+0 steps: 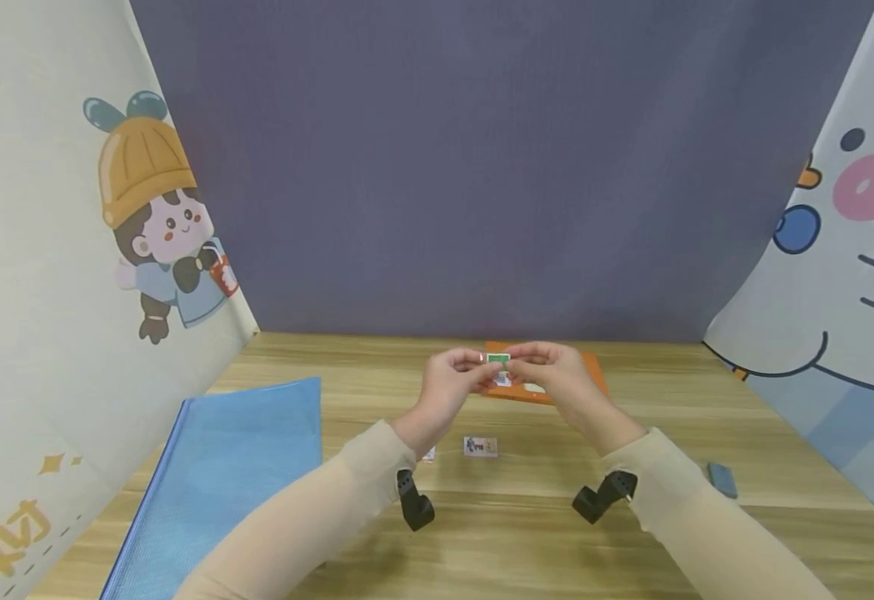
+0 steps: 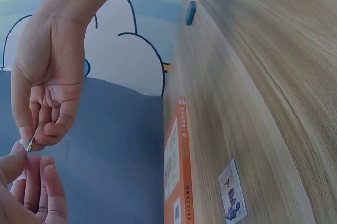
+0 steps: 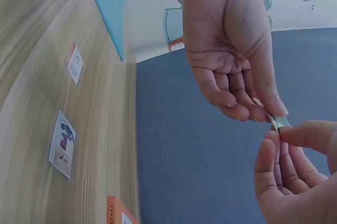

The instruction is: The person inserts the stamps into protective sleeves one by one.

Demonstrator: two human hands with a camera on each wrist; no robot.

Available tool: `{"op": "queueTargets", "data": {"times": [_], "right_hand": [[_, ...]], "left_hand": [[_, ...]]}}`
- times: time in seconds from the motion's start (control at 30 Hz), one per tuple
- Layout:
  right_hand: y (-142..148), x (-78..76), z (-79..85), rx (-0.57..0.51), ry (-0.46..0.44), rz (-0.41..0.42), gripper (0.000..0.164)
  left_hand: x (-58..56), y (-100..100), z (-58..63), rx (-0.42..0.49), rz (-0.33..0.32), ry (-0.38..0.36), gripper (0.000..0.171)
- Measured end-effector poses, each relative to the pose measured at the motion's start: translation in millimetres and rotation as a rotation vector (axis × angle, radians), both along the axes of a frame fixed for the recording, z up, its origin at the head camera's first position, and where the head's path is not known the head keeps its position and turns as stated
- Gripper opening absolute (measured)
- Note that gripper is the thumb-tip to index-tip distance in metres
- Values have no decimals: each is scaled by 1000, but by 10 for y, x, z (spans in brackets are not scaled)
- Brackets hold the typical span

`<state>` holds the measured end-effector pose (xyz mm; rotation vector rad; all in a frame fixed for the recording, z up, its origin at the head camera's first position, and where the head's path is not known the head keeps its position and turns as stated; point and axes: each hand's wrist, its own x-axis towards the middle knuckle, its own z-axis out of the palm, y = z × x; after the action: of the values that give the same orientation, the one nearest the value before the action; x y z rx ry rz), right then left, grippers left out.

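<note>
Both hands are raised over the far part of the table and meet at a small green and white stamp-like card (image 1: 498, 358). My left hand (image 1: 444, 392) pinches one side of it between thumb and fingers. On the opposite side, my right hand (image 1: 564, 383) pinches it too. Seen from the wrists, the card (image 3: 280, 122) is nearly edge-on, so its print is mostly hidden. Below the hands lies a small picture card (image 1: 480, 447) with a figure on it. Another small card (image 3: 75, 63) lies to its left, partly covered by the left wrist in the head view.
Behind the hands lies an orange book (image 1: 592, 367). A blue zip folder (image 1: 249, 450) covers the table's left side. To the right is a small blue-grey block (image 1: 722, 481). A dark curtain (image 1: 466, 167) hangs at the back, with printed walls at both sides.
</note>
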<state>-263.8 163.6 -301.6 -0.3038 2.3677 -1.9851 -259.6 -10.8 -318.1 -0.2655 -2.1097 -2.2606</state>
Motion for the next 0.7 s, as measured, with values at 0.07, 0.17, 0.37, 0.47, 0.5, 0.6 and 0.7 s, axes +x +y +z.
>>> {"op": "queueTargets", "data": {"times": [0.07, 0.17, 0.37, 0.47, 0.5, 0.6, 0.7], "right_hand": [[13, 5, 7, -9, -1, -13, 34], [38, 8, 14, -15, -6, -23, 35], [60, 16, 12, 1, -15, -31, 36], [56, 22, 6, 10, -20, -46, 36], [55, 22, 3, 13, -21, -49, 36], [55, 19, 1, 13, -25, -54, 36], [60, 15, 10, 23, -26, -53, 36]], "left_hand": [[6, -15, 6, -8, 6, 2, 20], [4, -36, 5, -21, 17, 22, 19], [5, -37, 5, -32, 28, 32, 19], [0, -22, 1, -43, 44, 30, 19], [-1, -17, 1, -46, 48, 31, 19], [-4, -10, 3, -46, 53, 32, 19], [-1, -10, 11, -45, 53, 32, 18]]}}
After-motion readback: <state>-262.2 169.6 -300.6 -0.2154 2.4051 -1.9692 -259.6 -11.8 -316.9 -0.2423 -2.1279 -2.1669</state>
